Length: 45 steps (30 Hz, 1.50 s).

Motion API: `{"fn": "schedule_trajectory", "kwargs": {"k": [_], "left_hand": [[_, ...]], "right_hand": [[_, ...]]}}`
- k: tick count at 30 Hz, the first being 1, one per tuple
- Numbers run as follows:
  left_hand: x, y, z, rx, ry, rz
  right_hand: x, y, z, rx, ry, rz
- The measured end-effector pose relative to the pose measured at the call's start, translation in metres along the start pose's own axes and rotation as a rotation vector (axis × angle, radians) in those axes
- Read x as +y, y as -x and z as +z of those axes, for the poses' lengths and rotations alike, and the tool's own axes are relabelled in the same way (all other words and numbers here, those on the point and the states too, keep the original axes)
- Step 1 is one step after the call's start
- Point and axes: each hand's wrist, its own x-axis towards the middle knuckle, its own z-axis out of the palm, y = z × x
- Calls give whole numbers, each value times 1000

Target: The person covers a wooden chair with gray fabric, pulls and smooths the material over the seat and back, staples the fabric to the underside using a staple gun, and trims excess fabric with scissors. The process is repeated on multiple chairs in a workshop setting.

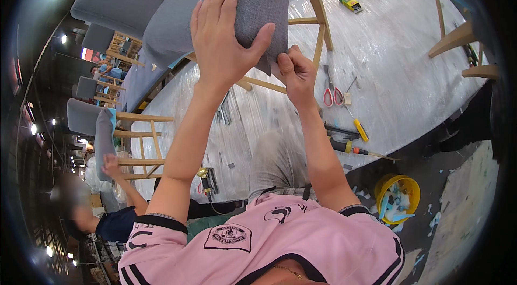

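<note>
Grey woven chair fabric (264,5) lies under the spread left hand (218,45); the right hand (299,78) pinches its corner. Red-handled metal scissors (330,86) lie nearby, a pale wooden chair leg (319,10) beyond.

Upper centre: grey fabric (258,10) runs off the top edge. The left hand (222,48), laid flat on it, hides its own palm and the part beneath. The right hand (298,74), curled at the fabric's lower edge, hides its own fingertips. A co-worker (116,226) at lower left has a blurred head. Upper right, wooden legs (455,40) are cut off by the dark rim.
</note>
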Motion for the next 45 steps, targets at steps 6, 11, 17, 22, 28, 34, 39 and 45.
{"fn": "schedule_trajectory", "kwargs": {"k": [6, 11, 17, 22, 28, 34, 39, 45], "left_hand": [[16, 45, 23, 262, 202, -205], [73, 87, 57, 498, 1135, -1052], [55, 115, 83, 337, 1360, -1143], [66, 109, 84, 464, 1408, -1148], [70, 101, 101, 541, 1215, -1294], [51, 107, 113, 594, 1242, -1189], [48, 125, 109, 578, 1337, -1195], [72, 112, 115, 529, 1298, -1178]], "right_hand": [[-3, -2, -2, -18, 12, -5], [0, -3, -6, -47, 80, -23], [-5, -2, -1, -27, -15, 37], [-6, 0, -1, -29, -7, 59], [-7, -3, -2, 12, 50, 67], [1, 7, -32, -14, 57, 238], [144, 80, -196, 254, 526, 658], [248, 142, -346, 228, 1509, 1002]]}}
